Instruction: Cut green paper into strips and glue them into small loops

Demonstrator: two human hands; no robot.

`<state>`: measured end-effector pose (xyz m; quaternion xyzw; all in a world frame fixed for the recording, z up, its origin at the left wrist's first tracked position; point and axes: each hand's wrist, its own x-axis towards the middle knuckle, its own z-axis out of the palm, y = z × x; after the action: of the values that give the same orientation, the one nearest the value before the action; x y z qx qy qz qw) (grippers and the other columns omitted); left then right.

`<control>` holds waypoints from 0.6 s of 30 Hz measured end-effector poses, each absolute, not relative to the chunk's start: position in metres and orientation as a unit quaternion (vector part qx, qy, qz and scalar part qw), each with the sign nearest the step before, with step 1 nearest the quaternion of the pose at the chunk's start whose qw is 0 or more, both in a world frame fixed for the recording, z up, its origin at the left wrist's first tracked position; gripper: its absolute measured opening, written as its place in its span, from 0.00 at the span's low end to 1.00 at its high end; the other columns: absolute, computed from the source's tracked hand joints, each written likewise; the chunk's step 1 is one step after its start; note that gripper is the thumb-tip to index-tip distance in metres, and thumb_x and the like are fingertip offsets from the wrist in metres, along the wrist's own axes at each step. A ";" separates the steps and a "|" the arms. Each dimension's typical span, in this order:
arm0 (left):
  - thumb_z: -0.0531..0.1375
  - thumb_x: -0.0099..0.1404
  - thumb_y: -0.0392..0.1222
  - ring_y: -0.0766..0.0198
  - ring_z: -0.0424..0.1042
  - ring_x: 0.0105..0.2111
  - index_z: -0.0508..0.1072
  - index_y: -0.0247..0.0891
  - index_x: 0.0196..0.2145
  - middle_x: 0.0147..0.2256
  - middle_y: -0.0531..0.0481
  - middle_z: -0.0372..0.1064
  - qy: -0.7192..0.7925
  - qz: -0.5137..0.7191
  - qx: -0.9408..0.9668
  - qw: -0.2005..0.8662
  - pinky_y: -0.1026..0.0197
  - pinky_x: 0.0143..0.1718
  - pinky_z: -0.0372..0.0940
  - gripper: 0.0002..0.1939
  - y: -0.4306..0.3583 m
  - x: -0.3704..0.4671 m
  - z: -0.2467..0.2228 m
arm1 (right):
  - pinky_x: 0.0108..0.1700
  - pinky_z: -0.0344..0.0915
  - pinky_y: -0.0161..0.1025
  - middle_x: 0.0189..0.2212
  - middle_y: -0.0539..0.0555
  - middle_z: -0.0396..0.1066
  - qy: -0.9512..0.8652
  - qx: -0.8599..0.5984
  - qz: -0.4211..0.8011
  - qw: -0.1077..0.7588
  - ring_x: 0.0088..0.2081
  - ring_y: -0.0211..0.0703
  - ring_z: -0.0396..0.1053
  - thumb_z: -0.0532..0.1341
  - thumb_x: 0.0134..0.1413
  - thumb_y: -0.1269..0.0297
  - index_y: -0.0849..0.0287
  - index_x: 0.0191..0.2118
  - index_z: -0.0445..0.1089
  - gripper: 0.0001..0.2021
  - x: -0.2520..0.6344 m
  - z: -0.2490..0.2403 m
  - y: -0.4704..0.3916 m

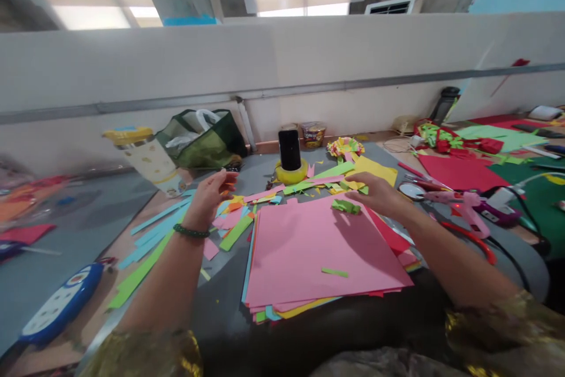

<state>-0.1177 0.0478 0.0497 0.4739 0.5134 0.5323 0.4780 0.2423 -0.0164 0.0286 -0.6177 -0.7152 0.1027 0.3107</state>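
My left hand [214, 193], a green bead bracelet at its wrist, is raised over the left side of the desk with fingers loosely apart. Small orange and pink paper scraps [232, 212] lie just beyond and below it. My right hand [377, 193] hovers over the far right corner of a stack of pink paper [304, 253], thumb and fingers apart. Close under its fingertips is a curled green paper piece [346, 206]; contact with the hand cannot be made out. A short green strip [334, 272] rests on the top sheet.
Blue strips [163, 227] lie left, beside a tumbler [148, 159] and a green bag [203, 139]. A phone [289, 150] stands on a yellow tape roll [291, 172] behind the stack. At right are a pink glue gun [468, 207], red-handled scissors [472, 239] and red paper [459, 177].
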 end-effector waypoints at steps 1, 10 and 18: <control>0.61 0.58 0.51 0.68 0.66 0.24 0.76 0.35 0.26 0.26 0.49 0.70 0.495 0.535 0.461 0.506 0.69 0.20 0.61 0.15 0.045 -0.113 0.051 | 0.51 0.66 0.49 0.44 0.57 0.76 -0.716 -0.614 0.075 0.324 0.48 0.54 0.72 0.65 0.49 0.59 0.55 0.41 0.76 0.12 0.242 0.035 -0.019; 0.63 0.54 0.62 0.64 0.69 0.28 0.78 0.36 0.30 0.29 0.47 0.73 0.425 0.425 0.556 0.574 0.64 0.28 0.66 0.23 0.030 -0.086 0.035 | 0.32 0.60 0.38 0.28 0.53 0.75 -0.723 -0.653 0.054 0.218 0.31 0.44 0.70 0.60 0.51 0.68 0.54 0.27 0.74 0.06 0.219 0.072 -0.017; 0.67 0.51 0.60 0.66 0.70 0.27 0.78 0.35 0.28 0.28 0.48 0.73 0.437 0.436 0.526 0.585 0.66 0.27 0.65 0.22 0.033 -0.090 0.038 | 0.27 0.62 0.34 0.26 0.50 0.74 -0.696 -0.633 0.196 0.277 0.23 0.37 0.67 0.60 0.41 0.71 0.57 0.20 0.65 0.05 0.223 0.044 -0.002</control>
<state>-0.0902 0.0326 0.0385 0.5260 0.4371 0.4360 0.5849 0.2225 -0.0020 0.0438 -0.6330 -0.6957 0.1961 0.2774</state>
